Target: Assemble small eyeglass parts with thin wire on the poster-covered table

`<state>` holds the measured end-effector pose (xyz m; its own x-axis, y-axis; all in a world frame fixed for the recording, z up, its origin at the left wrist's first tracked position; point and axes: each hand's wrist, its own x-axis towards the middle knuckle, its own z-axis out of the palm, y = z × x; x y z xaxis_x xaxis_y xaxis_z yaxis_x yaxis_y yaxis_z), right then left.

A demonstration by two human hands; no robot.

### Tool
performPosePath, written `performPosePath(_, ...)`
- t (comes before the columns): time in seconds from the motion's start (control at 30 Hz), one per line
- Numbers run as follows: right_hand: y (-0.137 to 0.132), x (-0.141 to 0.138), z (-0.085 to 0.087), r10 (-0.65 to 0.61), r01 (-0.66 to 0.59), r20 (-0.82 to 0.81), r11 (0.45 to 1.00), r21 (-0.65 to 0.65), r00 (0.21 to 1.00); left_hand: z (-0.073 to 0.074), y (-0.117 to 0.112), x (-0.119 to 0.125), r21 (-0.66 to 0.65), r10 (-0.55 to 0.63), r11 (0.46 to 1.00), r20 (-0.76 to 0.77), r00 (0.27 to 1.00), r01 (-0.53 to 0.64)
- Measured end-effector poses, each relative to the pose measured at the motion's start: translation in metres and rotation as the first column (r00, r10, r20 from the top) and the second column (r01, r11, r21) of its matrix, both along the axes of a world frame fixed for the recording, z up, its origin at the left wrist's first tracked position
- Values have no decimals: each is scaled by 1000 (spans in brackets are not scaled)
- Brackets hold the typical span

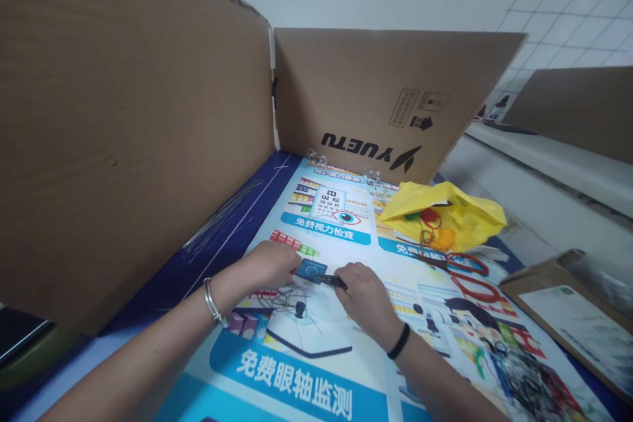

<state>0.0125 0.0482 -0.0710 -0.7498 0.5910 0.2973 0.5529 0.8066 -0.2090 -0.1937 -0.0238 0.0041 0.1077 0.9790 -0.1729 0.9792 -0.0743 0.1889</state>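
Observation:
My left hand [277,265], with a silver bangle at its wrist, is closed in a pinch near the middle of the printed sheet. Thin wire [283,301] spreads in loose loops just below its fingers; the part inside the pinch is hidden. My right hand [364,295], with a black band at its wrist, is wrapped round a pair of pliers [330,279]. Their dark jaws point left toward my left fingertips. Whether the jaws touch the wire is too small to tell.
Cardboard panels [346,86] wall the left and back. Straight wires [220,219] lie at left. On the right are a yellow bag [475,214] with coloured yarn, red-handled scissors [467,264], a wire tangle [531,379] and a cardboard box [539,273].

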Motion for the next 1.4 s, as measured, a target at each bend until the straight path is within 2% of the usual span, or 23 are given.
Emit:
performPosePath(0.13, 0, 0, 0, -2, 2, -1, 1000, 4, 1000, -7, 1, -2, -20, -32, 999, -103, 994, 30)
performPosePath(0.27, 0, -1, 0, -7, 7, 16, 1000, 29, 1000, -16, 2, -3, 10, -8, 1000, -92, 996, 9)
performPosePath(0.37, 0, -1, 0, -4, 3, 29, 999, 35, 1000, -18, 2, -3, 10, -25, 1000, -93, 995, 26)
performPosePath(0.63, 0, 0, 1, -16, 16, 40, 1000, -3, 999, -3, -3, 0, -26, -152, 988, -175, 973, 150)
performPosePath(0.83, 0, -1, 3, -9, 10, 43, 1000, -11, 999, 13, -13, 5, -61, -169, 985, -177, 970, 160)
performPosePath(1.0, 1, -1, 4, -16, 17, 35, 999, -31, 999, 24, -16, 12, -36, -167, 986, -64, 984, 164)
performPosePath(1.1, 2, -1, 3, -12, 14, 21, 998, -62, 1000, 26, -15, 12, -35, -185, 981, 119, 975, 191)
performPosePath(1.2, 3, 0, 3, -19, 18, -9, 995, -94, 1000, 24, -13, 8, -62, -228, 965, 293, 928, 256)
performPosePath(1.3, 4, 0, 3, -13, 8, -45, 994, -106, 999, 22, -12, 5, -96, -231, 956, 345, 910, 279)
performPosePath(1.4, 6, 0, 1, 4, -14, -85, 993, -120, 996, 23, -12, 6, -123, -194, 961, 337, 921, 248)
